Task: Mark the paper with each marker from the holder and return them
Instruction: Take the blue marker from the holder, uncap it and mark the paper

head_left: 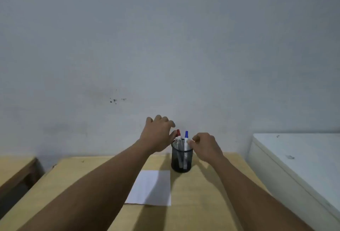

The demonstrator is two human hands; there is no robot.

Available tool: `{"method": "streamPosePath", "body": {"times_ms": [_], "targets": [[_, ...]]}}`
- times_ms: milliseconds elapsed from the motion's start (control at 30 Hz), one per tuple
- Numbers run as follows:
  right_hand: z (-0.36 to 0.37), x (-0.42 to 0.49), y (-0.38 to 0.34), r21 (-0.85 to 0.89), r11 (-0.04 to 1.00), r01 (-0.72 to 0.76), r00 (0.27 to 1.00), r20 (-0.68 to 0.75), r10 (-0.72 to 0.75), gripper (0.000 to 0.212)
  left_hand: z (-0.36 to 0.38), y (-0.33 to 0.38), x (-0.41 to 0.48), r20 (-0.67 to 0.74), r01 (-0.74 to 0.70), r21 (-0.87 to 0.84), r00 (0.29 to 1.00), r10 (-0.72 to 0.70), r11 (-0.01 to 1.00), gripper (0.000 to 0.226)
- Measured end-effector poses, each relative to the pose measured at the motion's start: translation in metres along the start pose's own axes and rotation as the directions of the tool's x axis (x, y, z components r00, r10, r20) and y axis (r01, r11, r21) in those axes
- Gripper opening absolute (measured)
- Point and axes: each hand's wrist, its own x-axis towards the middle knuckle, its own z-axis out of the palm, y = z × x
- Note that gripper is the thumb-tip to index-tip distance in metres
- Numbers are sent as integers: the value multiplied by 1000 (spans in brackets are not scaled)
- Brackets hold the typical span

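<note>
A black mesh holder (181, 161) stands at the far side of the wooden table (202, 203). Two white markers stand upright in it, one with a red cap (178, 133) and one with a blue cap (186, 134). A blank white paper (150, 187) lies flat just in front and to the left of the holder. My left hand (158, 135) hovers left of the red-capped marker, fingers spread, thumb touching or almost touching the cap. My right hand (206, 146) sits at the holder's right rim, fingers curled beside the blue-capped marker; whether it grips it I cannot tell.
A grey wall rises directly behind the table. A white cabinet or chest (298, 159) stands to the right, slightly lower than eye line. Another wooden surface (14, 168) sits at the far left with a dark gap between it and my table.
</note>
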Motion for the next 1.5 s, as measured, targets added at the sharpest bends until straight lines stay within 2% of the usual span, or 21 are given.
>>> {"method": "streamPosePath", "body": {"times_ms": [200, 333, 467, 600, 700, 833, 933, 1033, 1133, 1233, 1333, 1367, 1500], "targets": [[23, 39, 6, 150, 977, -151, 988, 57, 144, 49, 36, 22, 51, 35, -54, 92, 998, 51, 994, 40], [32, 51, 11, 171, 969, -176, 982, 102, 161, 35, 51, 25, 62, 55, -47, 134, 998, 40, 990, 37], [35, 57, 14, 217, 964, -153, 986, 93, 136, 21, 63, 24, 71, 90, -42, 98, 995, 33, 994, 35], [34, 54, 11, 297, 939, -171, 985, 74, 156, 12, 62, 25, 75, 68, 15, -1, 998, -15, 1000, 29], [27, 52, 4, 332, 928, -171, 985, 69, 157, 18, 49, 25, 74, 27, 54, -113, 998, -51, 992, 26], [8, 53, -9, 356, 930, -94, 995, 64, 76, 20, 17, 22, 68, 3, 95, -252, 995, -98, 963, 28], [-18, 41, -36, 349, 937, -25, 999, 37, 13, 13, -20, 19, 59, 0, 128, -371, 990, -138, 920, 28], [-45, 16, -68, 423, 906, 24, 999, 29, -40, 10, -62, 13, 42, -33, 161, -471, 979, -200, 868, 25], [-65, -15, -93, 539, 841, 49, 991, 77, -107, 17, -102, 0, 19, -61, 213, -573, 952, -300, 791, 25], [-77, -43, -109, 663, 748, 27, 990, 87, -113, 22, -134, -20, -14, -14, 273, -738, 908, -419, 617, 24], [-80, -60, -123, 843, 534, -71, 989, 131, -75, 30, -154, -36, -49, 111, 280, -895, 894, -433, 347, 22], [-80, -64, -128, 889, 447, -102, 986, 149, -72, 30, -158, -40, -59, 141, 291, -908, 891, -432, 302, 22], [-67, -81, -150, 968, 147, -202, 973, 216, -80, 23, -163, -57, -93, 142, 275, -927, 888, -438, 257, 17]]}}
